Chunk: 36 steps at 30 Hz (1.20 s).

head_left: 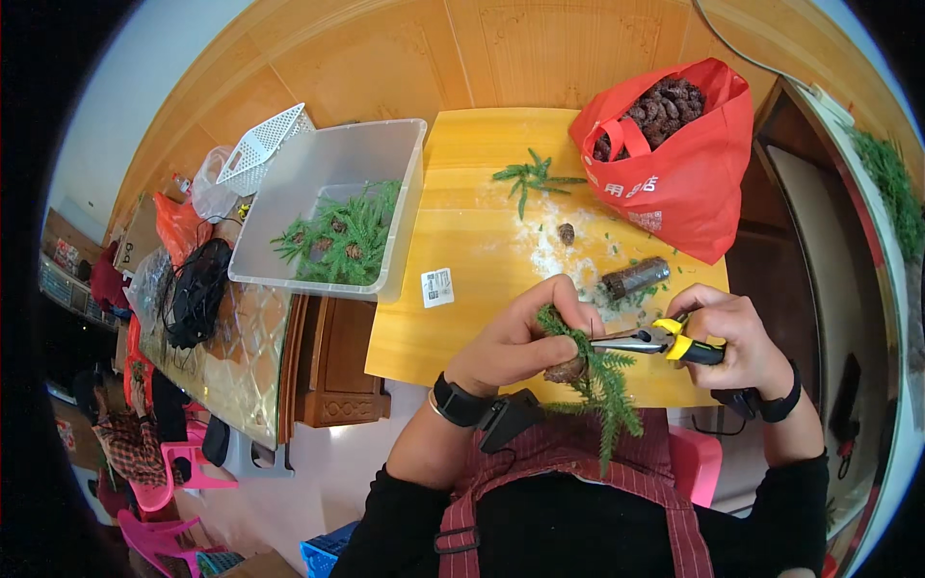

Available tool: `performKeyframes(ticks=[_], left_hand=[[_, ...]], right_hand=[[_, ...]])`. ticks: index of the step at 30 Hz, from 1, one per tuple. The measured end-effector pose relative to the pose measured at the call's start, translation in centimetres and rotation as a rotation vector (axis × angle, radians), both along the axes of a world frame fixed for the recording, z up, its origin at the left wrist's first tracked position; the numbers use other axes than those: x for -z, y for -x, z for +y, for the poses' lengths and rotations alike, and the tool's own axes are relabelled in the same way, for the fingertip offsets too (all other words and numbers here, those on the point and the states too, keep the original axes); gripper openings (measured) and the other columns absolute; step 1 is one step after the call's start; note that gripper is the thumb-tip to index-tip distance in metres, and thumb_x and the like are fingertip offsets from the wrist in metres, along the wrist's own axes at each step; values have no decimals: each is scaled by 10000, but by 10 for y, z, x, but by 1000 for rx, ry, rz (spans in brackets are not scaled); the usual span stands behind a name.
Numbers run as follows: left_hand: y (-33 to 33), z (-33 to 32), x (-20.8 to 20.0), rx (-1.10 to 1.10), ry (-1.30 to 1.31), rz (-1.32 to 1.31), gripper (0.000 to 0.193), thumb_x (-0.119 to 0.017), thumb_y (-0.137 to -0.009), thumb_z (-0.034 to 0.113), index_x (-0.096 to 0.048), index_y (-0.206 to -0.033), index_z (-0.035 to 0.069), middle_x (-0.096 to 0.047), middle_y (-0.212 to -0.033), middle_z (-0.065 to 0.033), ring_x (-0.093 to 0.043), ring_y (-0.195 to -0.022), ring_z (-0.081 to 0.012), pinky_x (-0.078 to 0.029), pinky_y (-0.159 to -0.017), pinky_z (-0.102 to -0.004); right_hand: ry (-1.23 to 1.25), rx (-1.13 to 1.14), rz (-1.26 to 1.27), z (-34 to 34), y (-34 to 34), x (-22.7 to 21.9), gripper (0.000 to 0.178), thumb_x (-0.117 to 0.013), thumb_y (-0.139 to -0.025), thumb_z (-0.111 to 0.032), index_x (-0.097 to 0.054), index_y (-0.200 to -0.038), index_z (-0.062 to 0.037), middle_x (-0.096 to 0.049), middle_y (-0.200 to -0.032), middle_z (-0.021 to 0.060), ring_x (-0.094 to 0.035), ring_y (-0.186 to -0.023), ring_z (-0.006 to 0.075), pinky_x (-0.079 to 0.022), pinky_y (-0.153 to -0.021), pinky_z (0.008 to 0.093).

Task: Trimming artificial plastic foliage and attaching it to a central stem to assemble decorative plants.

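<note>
My left hand is closed around a green fir sprig and a brown pine cone, held up near the table's front edge. In my right hand are pliers with yellow and black handles. Their metal jaws reach left to the sprig, close to my left fingertips; what exactly they grip is too small to tell. Just beyond my hands lies a roll of dark wire-like pieces in a see-through wrap. A small pine cone rests farther back, amid white powder and green bits.
A red bag full of pine cones stands at the table's back right. Near it lies a loose green sprig. At the left, a translucent bin holds sprigs with cones. A white label lies on the yellow table. Another person sits far left.
</note>
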<state>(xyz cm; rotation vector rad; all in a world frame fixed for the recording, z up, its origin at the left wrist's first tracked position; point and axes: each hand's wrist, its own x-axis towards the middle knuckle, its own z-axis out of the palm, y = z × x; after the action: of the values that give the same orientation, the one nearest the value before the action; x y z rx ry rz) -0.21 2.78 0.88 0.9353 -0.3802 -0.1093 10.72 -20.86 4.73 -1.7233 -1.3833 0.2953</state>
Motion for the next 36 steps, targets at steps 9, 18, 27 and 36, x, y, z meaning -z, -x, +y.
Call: performKeyframes(ticks=[9, 18, 27, 36], left_hand=[[-4, -1, -14, -743, -1016, -691, 323, -590, -750, -104, -423, -982, 46, -548, -955, -152, -569, -814, -184, -466, -677, -305], [5, -6, 0, -188, -118, -20, 244, -612, -806, 112, -423, -950, 56, -541, -957, -116, -542, -843, -155, -436, -733, -288], [-2, -13, 3, 23, 110, 47, 272, -632, -798, 190, -426, -916, 57, -543, -893, -106, -488, -729, -110, -390, -630, -229], [-4, -2, -1, -341, -364, -193, 225, -604, -805, 64, -425, -941, 49, -543, -894, -135, -515, -705, -141, -412, -590, -227]], right_hand=[[224, 273, 62, -7, 16, -5, 149, -566, -555, -10, -434, -604, -57, -562, -638, 88, -575, -686, 278, -465, -702, 322], [0, 11, -3, 1, -7, -2, 163, -585, -546, -10, -462, -637, -64, -574, -677, 69, -561, -956, 333, -449, -773, 371], [-19, -87, -36, -1, -10, 5, 148, -633, -575, -39, -498, -636, -48, -579, -725, 72, -558, -931, 311, -448, -733, 356], [-27, 86, -111, -5, 5, -2, 167, -594, -543, -17, -445, -604, -61, -571, -630, 84, -599, -690, 267, -478, -621, 304]])
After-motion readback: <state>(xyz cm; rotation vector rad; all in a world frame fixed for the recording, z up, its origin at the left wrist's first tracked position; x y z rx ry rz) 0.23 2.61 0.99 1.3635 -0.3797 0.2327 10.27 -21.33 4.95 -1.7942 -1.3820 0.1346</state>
